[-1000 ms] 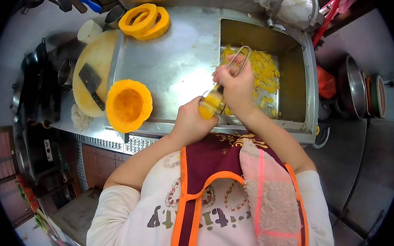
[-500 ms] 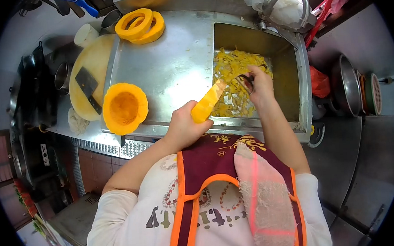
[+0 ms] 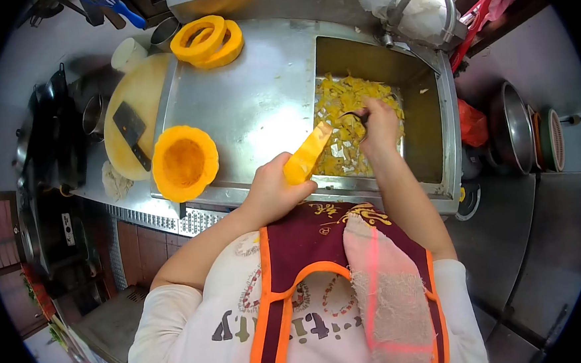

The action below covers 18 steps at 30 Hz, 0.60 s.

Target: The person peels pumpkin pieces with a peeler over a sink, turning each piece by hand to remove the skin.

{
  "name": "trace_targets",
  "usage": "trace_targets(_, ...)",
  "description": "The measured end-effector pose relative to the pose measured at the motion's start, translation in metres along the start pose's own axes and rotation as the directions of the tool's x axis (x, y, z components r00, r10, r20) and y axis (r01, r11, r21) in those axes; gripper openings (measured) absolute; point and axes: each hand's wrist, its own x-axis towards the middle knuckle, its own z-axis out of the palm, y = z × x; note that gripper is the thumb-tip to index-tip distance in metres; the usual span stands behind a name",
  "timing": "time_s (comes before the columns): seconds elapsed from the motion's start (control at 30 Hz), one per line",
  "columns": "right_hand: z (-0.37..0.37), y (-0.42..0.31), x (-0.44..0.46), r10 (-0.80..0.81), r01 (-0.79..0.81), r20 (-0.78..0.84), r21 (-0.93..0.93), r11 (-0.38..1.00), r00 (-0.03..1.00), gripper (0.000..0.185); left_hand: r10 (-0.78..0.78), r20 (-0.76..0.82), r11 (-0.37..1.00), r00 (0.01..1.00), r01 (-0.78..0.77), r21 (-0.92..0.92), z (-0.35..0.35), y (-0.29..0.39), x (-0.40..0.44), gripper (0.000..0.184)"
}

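My left hand (image 3: pixel 272 188) is wrapped around the near end of a yellow pumpkin piece (image 3: pixel 307 155), which tilts up toward the sink (image 3: pixel 423 123). Most of its skin is off, and a paler patch shows at the far tip. Over the sink, my right hand (image 3: pixel 380 126) is closed on a dark peeler (image 3: pixel 359 114), partly hidden by the fingers. The peeler is close to the tip of the piece; whether they touch I cannot tell. Beneath lie many yellow pumpkin peelings (image 3: pixel 345 93).
A hollowed pumpkin section (image 3: pixel 185 162) stands on the steel counter (image 3: pixel 252 97), with two pumpkin rings (image 3: pixel 228 47) at the back. To the left, a cleaver (image 3: pixel 130 133) lies on a round cutting board (image 3: pixel 145 90). A faucet (image 3: pixel 450 12) arches over the sink's back right corner.
My right hand, with the peeler, has shifted slightly and turned a little. The pumpkin piece in my left hand is tilted slightly more upright.
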Motion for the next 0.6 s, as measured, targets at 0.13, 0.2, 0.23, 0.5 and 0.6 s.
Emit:
trace_targets(0.13,0.048,-0.015,-0.078,-0.066,0.122,0.283,-0.183,0.976,0.957,0.042,0.021,-0.005,1.000,1.000,-0.021,0.007,0.008,0.002,0.008,0.038)
trace_targets(0.2,0.045,-0.008,-0.072,-0.190,0.235,0.234,-0.180,0.955,0.953,0.036,0.031,-0.050,0.999,0.998,-0.032,-0.038,0.014,-0.005,0.010,0.038)
trace_targets(0.23,0.042,0.002,-0.066,-0.252,0.292,0.212,-0.181,0.939,0.944,0.032,0.033,-0.035,0.999,0.999,-0.032,0.017,0.013,-0.005,0.009,0.038)
trace_targets(0.5,-0.034,0.006,0.028,0.034,-0.031,0.046,-0.066,0.997,0.998,0.036,-0.026,0.017,0.998,1.000,0.027,-0.059,0.000,-0.006,-0.003,0.038)
trace_targets(0.6,0.028,-0.018,-0.042,0.017,-0.004,0.117,-0.111,0.994,0.993,0.030,0.034,0.055,0.999,0.998,-0.033,-0.030,0.005,-0.011,0.006,0.040)
